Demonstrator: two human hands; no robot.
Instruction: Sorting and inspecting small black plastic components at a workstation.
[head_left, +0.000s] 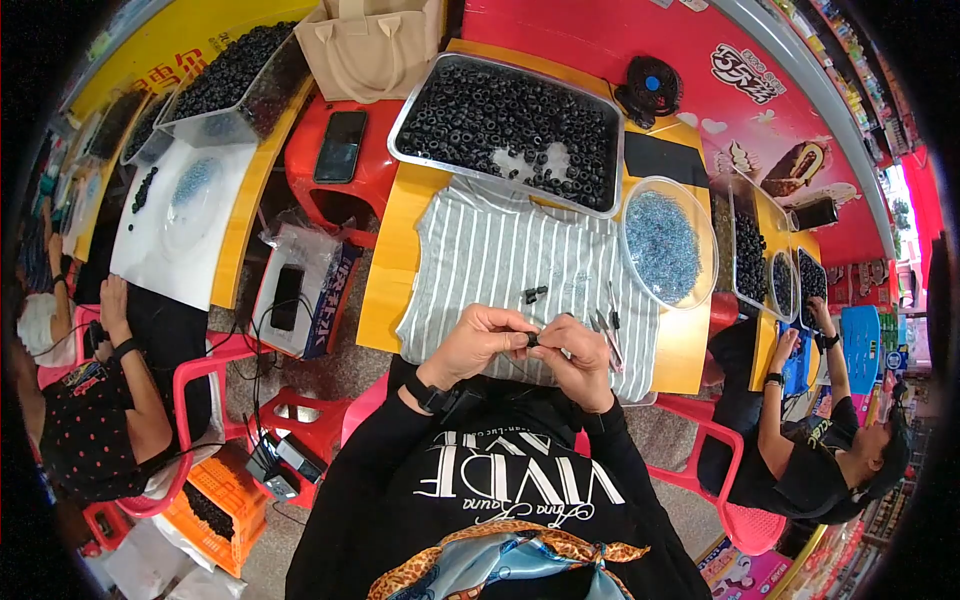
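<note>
My left hand [470, 348] and my right hand [575, 358] meet above the near part of a grey-and-white striped cloth [480, 240]. Thumbs and fingers of both are closed in a pinch on a small black part [531, 339], mostly hidden by the fingertips. A few more small black pieces [536, 295] lie on the cloth just beyond my hands. Beside my right hand rest metal tweezers [607, 340] and a thin pointed tool with a black piece on it [614, 308].
A metal tray [398, 135] of black ring-shaped parts stands at the back. Right of the cloth is a clear round tub of small bluish pieces [668, 245]. A black fan [650, 88] stands behind. Co-workers sit left and right; a phone [342, 145] lies on a red stool.
</note>
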